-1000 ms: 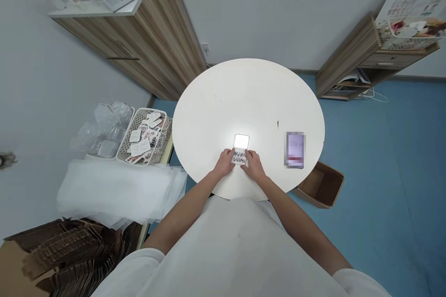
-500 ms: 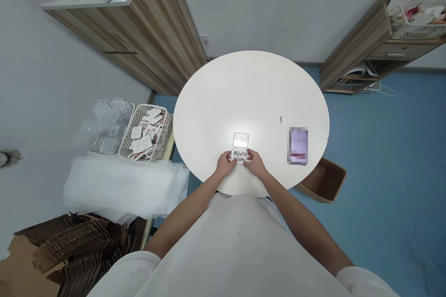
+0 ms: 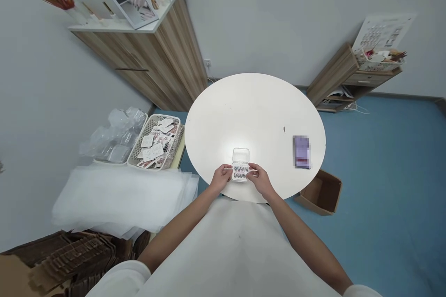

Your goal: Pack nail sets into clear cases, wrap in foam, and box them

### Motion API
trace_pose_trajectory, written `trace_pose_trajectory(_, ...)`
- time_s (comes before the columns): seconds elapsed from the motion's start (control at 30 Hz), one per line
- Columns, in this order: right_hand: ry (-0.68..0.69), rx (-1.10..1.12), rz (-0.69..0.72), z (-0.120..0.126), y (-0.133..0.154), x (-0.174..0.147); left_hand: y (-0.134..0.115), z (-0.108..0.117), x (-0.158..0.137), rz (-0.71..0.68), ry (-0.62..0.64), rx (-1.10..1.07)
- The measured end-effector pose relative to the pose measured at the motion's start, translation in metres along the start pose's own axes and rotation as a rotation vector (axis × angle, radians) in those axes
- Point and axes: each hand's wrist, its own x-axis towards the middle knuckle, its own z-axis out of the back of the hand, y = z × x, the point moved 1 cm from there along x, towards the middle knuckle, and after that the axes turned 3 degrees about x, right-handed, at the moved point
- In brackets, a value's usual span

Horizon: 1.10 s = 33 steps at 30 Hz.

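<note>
A small clear plastic case [image 3: 240,155] lies open on the white oval table [image 3: 258,102], its lid tipped back away from me. Inside its base sit two rows of press-on nails [image 3: 240,168], dark and shiny. My left hand [image 3: 220,178] grips the case's left edge between thumb and fingers. On the opposite side my right hand [image 3: 261,180] pinches the right edge, thumb near the front corner.
A blurred purple object [image 3: 301,152] lies on the table's right side. Left of the table are a basket of cards [image 3: 180,141], plastic bags [image 3: 120,137] and white sheets [image 3: 121,195]. An open cardboard box [image 3: 322,192] stands on the floor at right.
The camera view has tilted up, so everything sits lower in the picture. My right hand's fingers have shifted slightly outward on the case. The lid stays raised.
</note>
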Motion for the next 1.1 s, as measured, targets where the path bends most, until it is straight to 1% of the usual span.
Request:
trace_pose_trajectory(0.07,0.005,0.060,-0.007,-0.005,0.004,-0.004,-0.001,0.008,-0.005,-0.009,0.040,-0.055)
trace_pose_trajectory(0.17,-0.032,0.168,-0.017,-0.013,0.009,-0.006,-0.004,0.018,-0.011,-0.037,0.075,-0.106)
trace_pose_trajectory(0.27,0.011,0.272,-0.088,-0.023,0.012,-0.006,-0.008,0.025,-0.015,-0.037,0.114,-0.117)
trace_pose_trajectory(0.33,0.052,0.319,-0.117,-0.029,0.015,-0.007,-0.009,0.028,-0.019,-0.025,0.142,-0.129)
trace_pose_trajectory(0.47,0.023,0.372,-0.101,-0.035,0.021,-0.010,-0.009,0.034,-0.025,0.025,0.206,-0.204)
trace_pose_trajectory(0.57,0.049,0.442,-0.098,-0.037,0.025,-0.012,-0.011,0.038,-0.026,0.070,0.235,-0.279)
trace_pose_trajectory(0.7,0.114,0.535,-0.111,-0.038,0.032,-0.016,-0.016,0.039,-0.025,0.107,0.247,-0.371)
trace_pose_trajectory(0.87,0.105,0.634,-0.095,-0.042,0.033,-0.023,-0.017,0.038,-0.024,0.124,0.220,-0.438)
trace_pose_trajectory(1.1,0.065,0.538,-0.149,-0.046,0.024,-0.037,-0.014,0.034,-0.025,0.123,0.180,-0.482)
